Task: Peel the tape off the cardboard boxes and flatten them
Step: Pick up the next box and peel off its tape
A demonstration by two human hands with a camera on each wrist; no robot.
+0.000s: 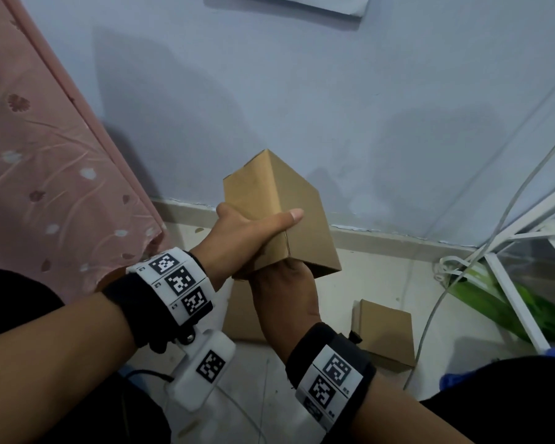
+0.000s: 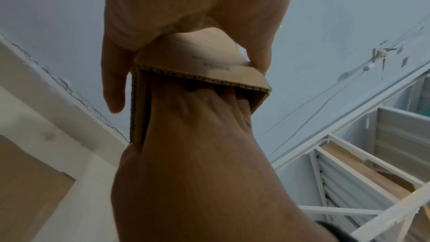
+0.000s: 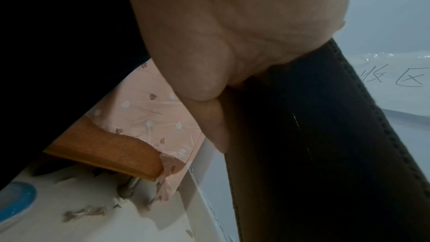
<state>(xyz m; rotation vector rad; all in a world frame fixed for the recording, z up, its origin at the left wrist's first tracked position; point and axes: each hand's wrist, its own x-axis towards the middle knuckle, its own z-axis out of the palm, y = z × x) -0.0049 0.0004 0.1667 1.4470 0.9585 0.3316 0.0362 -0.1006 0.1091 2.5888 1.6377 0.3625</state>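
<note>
I hold a brown cardboard box (image 1: pixel 269 200) up in the air in front of the wall, tilted with one corner pointing up. My left hand (image 1: pixel 247 232) grips it from the left, thumb laid across the near face. My right hand (image 1: pixel 282 293) reaches up from below into the open bottom end. In the left wrist view the box's (image 2: pixel 197 73) corrugated rim surrounds the right hand (image 2: pixel 197 135), whose fingertips are hidden inside, with the left hand (image 2: pixel 186 6) around the outside. The right wrist view shows my palm (image 3: pixel 232 25) and curled fingers against a dark box wall (image 3: pixel 302 135). No tape shows.
A second small box (image 1: pixel 385 334) sits on the floor at the right. A flat cardboard piece (image 1: pixel 241 318) lies under my hands. A pink bedsheet (image 1: pixel 45 171) hangs at the left. At the right are a white metal rack (image 1: pixel 510 283) and a thin cable (image 1: pixel 430 315).
</note>
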